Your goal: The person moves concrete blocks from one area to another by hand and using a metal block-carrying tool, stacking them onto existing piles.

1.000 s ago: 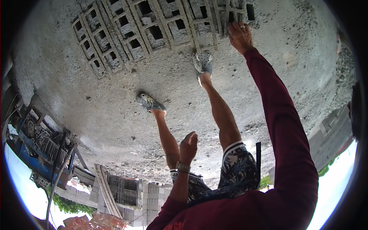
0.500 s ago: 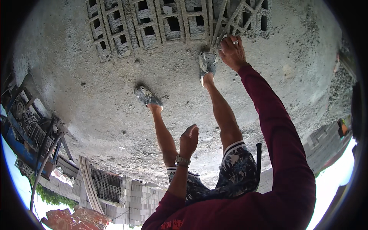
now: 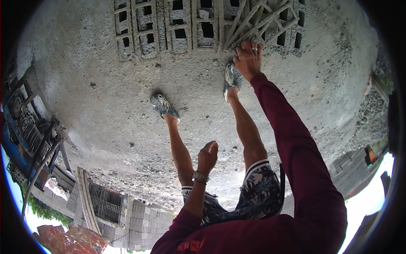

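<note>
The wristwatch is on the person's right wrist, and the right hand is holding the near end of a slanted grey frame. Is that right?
Not quite. The head view shows the wristwatch on the left wrist, not the right. The rest stands: the right hand is holding the near end of the slanted grey frame.

I see a person in a dark red shirt point(image 3: 258, 237) with a brighter red mark point(image 3: 190, 245) on the front. The right sleeve point(image 3: 292, 135) goes down to the wrist, but the left sleeve point(image 3: 182, 226) stops partway up the arm. A shiny watch point(image 3: 200, 177) sits near the left hand point(image 3: 207, 157), and a ring point(image 3: 254, 48) is on the right hand point(image 3: 248, 61). The dark shorts point(image 3: 263, 186) have pale leaf shapes and striped edges point(image 3: 257, 165). The gray shoes point(image 3: 162, 105) have pale patches.
</note>
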Tool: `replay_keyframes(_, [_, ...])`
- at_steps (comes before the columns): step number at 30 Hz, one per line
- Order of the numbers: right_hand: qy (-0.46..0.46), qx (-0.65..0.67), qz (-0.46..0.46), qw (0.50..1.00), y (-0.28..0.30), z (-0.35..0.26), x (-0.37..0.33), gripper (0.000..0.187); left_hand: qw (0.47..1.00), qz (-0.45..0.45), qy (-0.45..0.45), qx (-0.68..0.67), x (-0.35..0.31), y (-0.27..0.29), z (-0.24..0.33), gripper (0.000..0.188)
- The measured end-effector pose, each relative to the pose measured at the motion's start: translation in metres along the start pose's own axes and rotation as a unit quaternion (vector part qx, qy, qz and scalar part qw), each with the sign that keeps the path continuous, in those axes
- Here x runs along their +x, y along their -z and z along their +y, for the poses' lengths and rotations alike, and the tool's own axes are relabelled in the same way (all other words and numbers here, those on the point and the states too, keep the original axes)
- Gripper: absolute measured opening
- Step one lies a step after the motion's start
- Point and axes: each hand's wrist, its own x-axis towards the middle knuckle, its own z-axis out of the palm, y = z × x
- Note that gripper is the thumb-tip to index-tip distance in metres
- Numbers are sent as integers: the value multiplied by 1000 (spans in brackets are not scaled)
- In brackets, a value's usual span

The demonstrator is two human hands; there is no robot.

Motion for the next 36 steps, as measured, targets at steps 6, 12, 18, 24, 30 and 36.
replay_keyframes(6, [-57,-34,-8,998,-10,-6,5,23,997,-56,42,-23,4,6,17,51])
replay_keyframes(12, [-25,10,4,1000,95,-22,-2,21,982,-53,-30,-177,-6,17,110,47])
replay_keyframes(18, [-137,291,-63,945,317,-142,-35,15,924,-71,-304,-223,-52,46,242,48])
replay_keyframes(24, [-109,321,-206,918,286,-200,-84,23,947,117,-275,-117,-62,75,204,45])
replay_keyframes(30, [-37,283,-218,933,191,-260,-139,35,869,-53,-43,-491,-47,101,134,61])
replay_keyframes(36, [-27,278,-368,887,170,-226,-82,39,866,-20,1,-500,-11,132,48,59])
